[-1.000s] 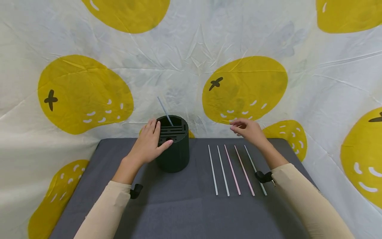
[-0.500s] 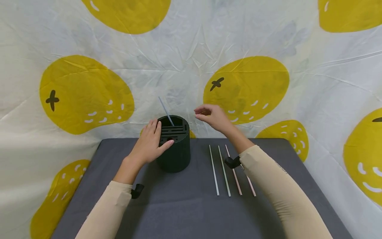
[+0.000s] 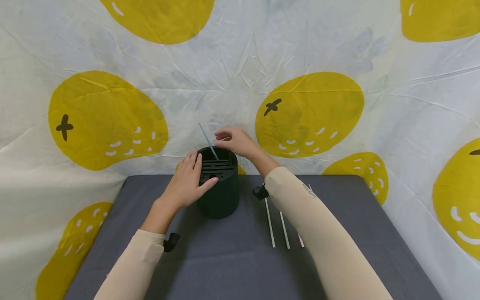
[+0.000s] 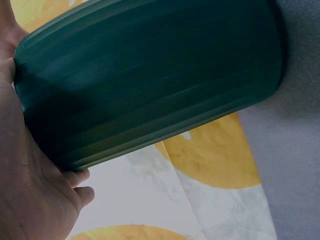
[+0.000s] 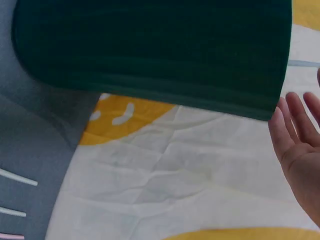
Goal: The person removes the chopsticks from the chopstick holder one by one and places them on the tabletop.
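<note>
A dark green utensil holder with a slotted insert stands near the table's back edge. A pale blue chopstick leans out of its rear opening, its lower end hidden inside. My left hand rests on the holder's left rim, fingers straight over the top and thumb spread along the front. In the left wrist view, the left hand wraps beside the rim. My right hand hovers over the holder's back right rim, fingertips just right of the chopstick. The right wrist view shows the right hand with parted, loosely bent fingers.
Several pale chopsticks lie side by side on the dark grey tabletop, right of the holder. My right forearm covers part of them. A white cloth with yellow fruit prints hangs behind the table.
My right hand has moved left from above the lying chopsticks to the holder, close to the blue chopstick. The left hand and the holder have stayed in place.
</note>
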The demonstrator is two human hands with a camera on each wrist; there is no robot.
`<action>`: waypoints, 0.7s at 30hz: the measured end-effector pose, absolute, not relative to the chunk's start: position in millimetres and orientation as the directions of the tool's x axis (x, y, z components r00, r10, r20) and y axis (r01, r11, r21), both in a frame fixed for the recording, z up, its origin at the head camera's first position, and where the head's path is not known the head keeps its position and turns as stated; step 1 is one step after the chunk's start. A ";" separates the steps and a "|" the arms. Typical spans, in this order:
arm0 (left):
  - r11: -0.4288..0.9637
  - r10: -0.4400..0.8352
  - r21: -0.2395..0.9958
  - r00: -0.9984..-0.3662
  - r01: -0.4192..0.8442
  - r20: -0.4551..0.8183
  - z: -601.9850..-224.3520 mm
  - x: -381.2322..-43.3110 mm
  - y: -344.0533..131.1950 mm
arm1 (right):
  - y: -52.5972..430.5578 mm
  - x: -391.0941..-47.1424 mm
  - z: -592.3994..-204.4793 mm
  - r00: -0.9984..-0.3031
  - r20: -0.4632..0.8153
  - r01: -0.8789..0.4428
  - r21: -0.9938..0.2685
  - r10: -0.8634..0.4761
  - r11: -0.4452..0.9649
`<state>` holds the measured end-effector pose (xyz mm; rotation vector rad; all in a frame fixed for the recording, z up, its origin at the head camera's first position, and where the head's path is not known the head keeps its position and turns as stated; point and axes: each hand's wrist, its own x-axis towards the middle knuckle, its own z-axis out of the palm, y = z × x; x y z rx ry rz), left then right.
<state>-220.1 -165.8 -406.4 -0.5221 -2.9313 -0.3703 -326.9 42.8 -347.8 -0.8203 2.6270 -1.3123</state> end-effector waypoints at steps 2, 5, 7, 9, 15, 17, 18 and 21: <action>0.910 0.321 0.212 -0.929 0.356 0.183 -406.4 -219.3 -166.2 | 35.3 -327.6 -347.2 -0.850 0.144 -0.425 -0.756 -0.508 0.498; 0.908 0.324 0.213 -0.928 0.360 0.185 -406.7 -218.8 -165.9 | 27.1 -330.5 -348.4 -0.857 0.133 -0.420 -0.738 -0.497 0.528; 0.908 0.323 0.214 -0.928 0.359 0.185 -407.1 -218.9 -166.0 | 22.5 -331.4 -348.3 -0.859 0.130 -0.424 -0.723 -0.495 0.546; 0.911 0.317 0.213 -0.929 0.354 0.189 -407.5 -218.8 -166.1 | 18.5 -331.6 -347.9 -0.861 0.127 -0.424 -0.714 -0.492 0.557; 0.907 0.324 0.216 -0.926 0.362 0.192 -407.1 -217.1 -167.1 | 8.9 -329.3 -346.3 -0.880 0.109 -0.400 -0.697 -0.463 0.596; 0.907 0.323 0.216 -0.926 0.362 0.193 -406.8 -216.0 -167.3 | 6.2 -328.4 -345.9 -0.884 0.107 -0.395 -0.691 -0.456 0.606; 0.908 0.320 0.216 -0.927 0.359 0.195 -406.8 -215.5 -167.1 | 5.2 -328.3 -345.9 -0.885 0.106 -0.394 -0.688 -0.452 0.609; 0.909 0.318 0.217 -0.928 0.357 0.195 -406.4 -214.7 -165.7 | 3.1 -328.8 -346.1 -0.887 0.115 -0.401 -0.672 -0.447 0.622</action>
